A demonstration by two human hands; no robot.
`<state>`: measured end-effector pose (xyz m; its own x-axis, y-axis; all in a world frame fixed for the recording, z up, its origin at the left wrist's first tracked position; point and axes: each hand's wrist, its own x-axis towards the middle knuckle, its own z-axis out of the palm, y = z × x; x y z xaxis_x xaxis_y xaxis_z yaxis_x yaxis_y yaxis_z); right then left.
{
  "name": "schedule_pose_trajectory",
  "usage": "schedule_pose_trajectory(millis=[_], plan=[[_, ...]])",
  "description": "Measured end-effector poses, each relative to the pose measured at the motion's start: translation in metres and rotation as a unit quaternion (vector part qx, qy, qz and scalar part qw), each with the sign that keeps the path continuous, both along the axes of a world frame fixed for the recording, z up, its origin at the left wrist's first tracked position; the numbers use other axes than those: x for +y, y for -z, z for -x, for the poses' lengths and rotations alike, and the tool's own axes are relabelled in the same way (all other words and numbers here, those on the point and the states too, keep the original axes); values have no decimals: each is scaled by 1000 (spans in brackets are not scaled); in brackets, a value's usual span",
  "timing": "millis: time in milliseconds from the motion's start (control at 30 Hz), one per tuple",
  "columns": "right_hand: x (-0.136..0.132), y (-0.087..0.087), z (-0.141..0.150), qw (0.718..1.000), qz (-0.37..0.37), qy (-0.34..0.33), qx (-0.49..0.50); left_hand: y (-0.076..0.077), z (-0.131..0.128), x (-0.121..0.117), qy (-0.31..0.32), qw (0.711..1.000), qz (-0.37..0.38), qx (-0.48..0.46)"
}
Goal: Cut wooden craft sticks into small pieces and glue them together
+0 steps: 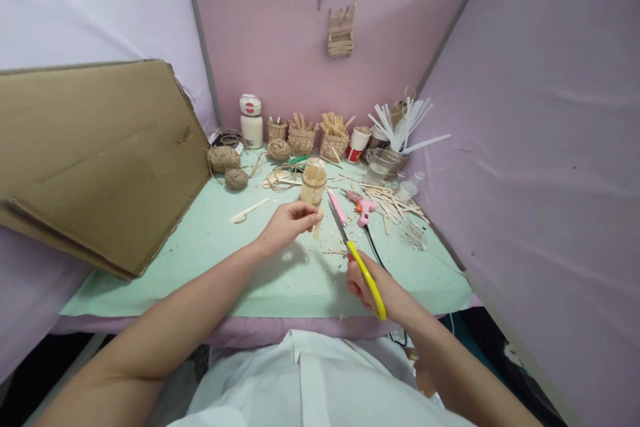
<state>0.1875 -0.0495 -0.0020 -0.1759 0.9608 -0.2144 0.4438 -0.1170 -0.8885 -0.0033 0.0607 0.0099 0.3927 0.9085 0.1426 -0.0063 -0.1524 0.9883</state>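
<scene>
While pinching a thin wooden strip (pixel 318 227) in the fingertips of the left hand (pixel 293 219), also clutching yellow-handled scissors (pixel 361 262) in the curled fingers of the right hand (pixel 373 280). Got the strip just on the near side of a small round container (pixel 313 189), with the scissor blades pointing away from the body, past a pink cutter (pixel 337 205). Can't really tell about those blades, parted or together. Also got a pink glue gun (pixel 366 208) lying on the counter (pixel 210 267), right beside a messy scatter of loose sticks (pixel 393 201). Over to the left, see balls of twine (pixel 223 159) plus a big piece of cardboard (pixel 100 167). Along the back, spot a white bottle (pixel 251 128), then stick-filled baskets (pixel 334 145) and a bunch of white rods (pixel 403 125).
</scene>
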Motion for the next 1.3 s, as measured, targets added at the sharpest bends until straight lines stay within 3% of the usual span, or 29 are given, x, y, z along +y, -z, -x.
schedule_pose_trajectory(millis=[267,533,867,1167,1300], plan=[[49,0,22,984,-126,116,53,4,-1,-1,3,999,4,-33],[82,7,32,962,-195,165,100,7,-2,2,-16,1000,2,11],[85,18,30,963,-208,158,71,8,-4,1,-5,1000,-4,25],[77,-4,12,958,-213,191,37,21,-5,8,14,993,-2,114],[73,-16,-10,937,-244,242,55,18,-5,7,17,993,27,111]])
